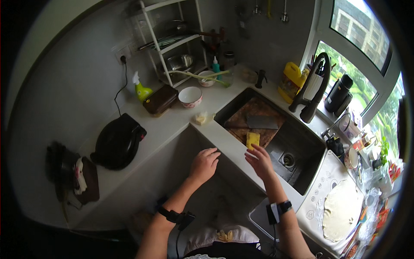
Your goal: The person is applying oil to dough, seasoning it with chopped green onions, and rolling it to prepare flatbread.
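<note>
My left hand (203,164) is raised in front of the counter edge with its fingers apart and nothing in it. My right hand (260,161) hovers at the near rim of the sink (299,142), fingers spread and empty, just in front of a yellow sponge (252,140). That sponge lies on a brown wooden cutting board (237,124) in the sink. Further back on the board is a cleaver (262,122) with a dark blade. A small pale lump in clear plastic (201,118) sits on the counter corner left of the sink.
A dark faucet (315,94) arches over the sink's far side. On the right, rolled-out dough (343,210) lies on a white mat (318,184). Left of the sink stand a patterned bowl (190,97), a brown case (160,101), a green spray bottle (141,90) and a black electric appliance (118,142).
</note>
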Demonstrator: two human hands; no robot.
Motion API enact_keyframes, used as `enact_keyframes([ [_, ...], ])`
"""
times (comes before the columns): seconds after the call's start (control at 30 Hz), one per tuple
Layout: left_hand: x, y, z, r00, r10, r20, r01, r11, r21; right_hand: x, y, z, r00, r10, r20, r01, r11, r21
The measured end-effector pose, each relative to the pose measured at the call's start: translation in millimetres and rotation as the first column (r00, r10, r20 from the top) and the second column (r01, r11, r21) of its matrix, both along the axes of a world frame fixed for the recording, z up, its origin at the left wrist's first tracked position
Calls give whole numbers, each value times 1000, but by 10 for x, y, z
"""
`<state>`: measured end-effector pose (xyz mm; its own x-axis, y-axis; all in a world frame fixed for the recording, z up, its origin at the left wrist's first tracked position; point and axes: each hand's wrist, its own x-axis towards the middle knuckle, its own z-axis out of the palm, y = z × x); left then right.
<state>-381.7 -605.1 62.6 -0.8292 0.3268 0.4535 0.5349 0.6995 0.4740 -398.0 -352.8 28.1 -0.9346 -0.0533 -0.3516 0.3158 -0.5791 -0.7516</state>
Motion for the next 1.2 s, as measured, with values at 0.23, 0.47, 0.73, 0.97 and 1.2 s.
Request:
enact_keyframes([
  [0.23,-1072,-445,244,998,15,-58,-16,1000,-17,-1459,-357,-438,994,72,87,-106,862,496],
  [0.47,-2372,-522,434,996,32,-79,-40,994,-99,-2112,-320,-1208,982,126,139,-183,474,861],
  [0.73,-3676,-510,426,991,27,-134,-48,987,-157,-1934,-455,-635,989,-113,94,-4,615,788],
  [0.97,-4550,-622,427,995,84,59,-34,810,-585,-1700,-356,-477,920,-385,-75,369,787,494],
  [1.2,-4856,-855,265,999,37,29,-7,727,-687,-1525,-190,-162,743,-669,16,641,718,270],
])
